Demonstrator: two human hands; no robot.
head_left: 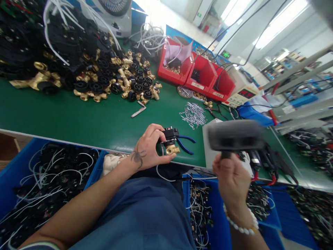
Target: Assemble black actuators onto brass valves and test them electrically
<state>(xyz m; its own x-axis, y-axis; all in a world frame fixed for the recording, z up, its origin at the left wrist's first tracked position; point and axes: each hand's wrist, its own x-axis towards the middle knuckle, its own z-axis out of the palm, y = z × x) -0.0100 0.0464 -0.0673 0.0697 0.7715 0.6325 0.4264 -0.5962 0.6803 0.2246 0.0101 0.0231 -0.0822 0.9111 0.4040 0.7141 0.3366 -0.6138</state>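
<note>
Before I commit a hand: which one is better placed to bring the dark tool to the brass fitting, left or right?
Probably the right: the right hand already grips the motion-blurred dark tool, while the left hand is busy holding the brass fitting.

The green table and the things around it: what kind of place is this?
Probably a factory assembly workshop: piled brass fittings, red parts bins, and blue crates full of wired parts.

Ceiling lights (279,23) are glaring white and washing out the far room, a soft sheen is lying on the bright table (104,114), and motion is blurring the tool (235,135).
</note>
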